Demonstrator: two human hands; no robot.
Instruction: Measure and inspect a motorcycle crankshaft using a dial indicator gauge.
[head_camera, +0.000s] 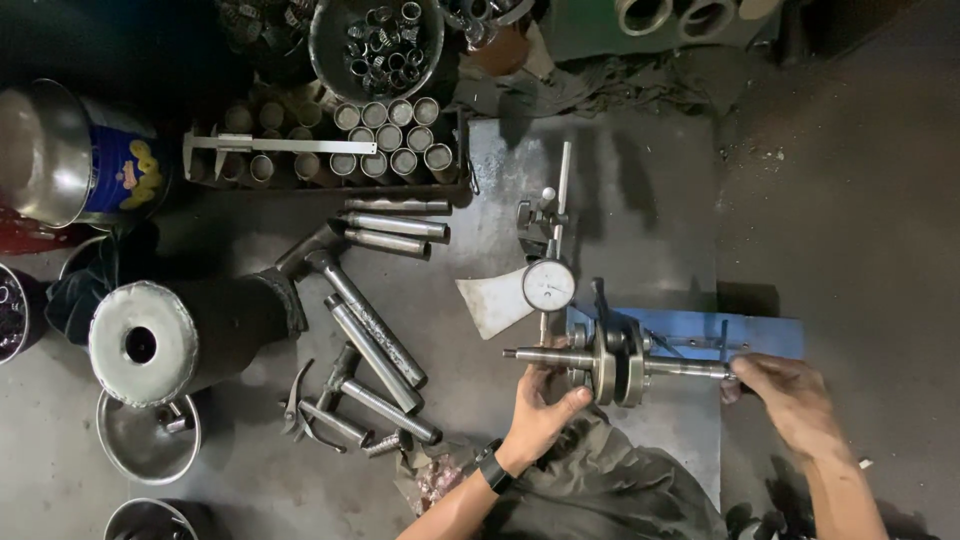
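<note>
**Crankshaft up on the blue stand, dial gauge over it**

Right of centre on the grey metal surface (640, 190), a crankshaft (615, 362) lies across a blue stand (700, 335). Its long axis runs pretty much dead left-right: one shaft end points left toward the scattered tools, the other points right. The two round webs in the middle stand on edge, side by side.

Left hand (540, 405) comes in from below, fingers curled up around the left shaft stub with the thumb resting against the near web. Right hand (790, 395) is out at the far right tip, fingertips pinched on the shaft end. How the ends actually sit in the stand I can't tell, the hands and webs cover that.

A dial gauge (548, 285) with a white face sits just behind the left shaft, on a thin upright stand; where its plunger tip lands is hard to make out. A white wedge-shaped scrap (490, 300) lies just left of it.

Further left: a hammer (350, 295), several steel pins and rods (375, 350), pliers (297, 400), and a big dark cylinder (190, 335) with a silvery cap. A vernier caliper (275, 146) rests over a tray of metal sleeves (390, 140). The bowls at the bottom-left and the tin at far left are cut off by the frame, and the top edge is too dark to read.
</note>
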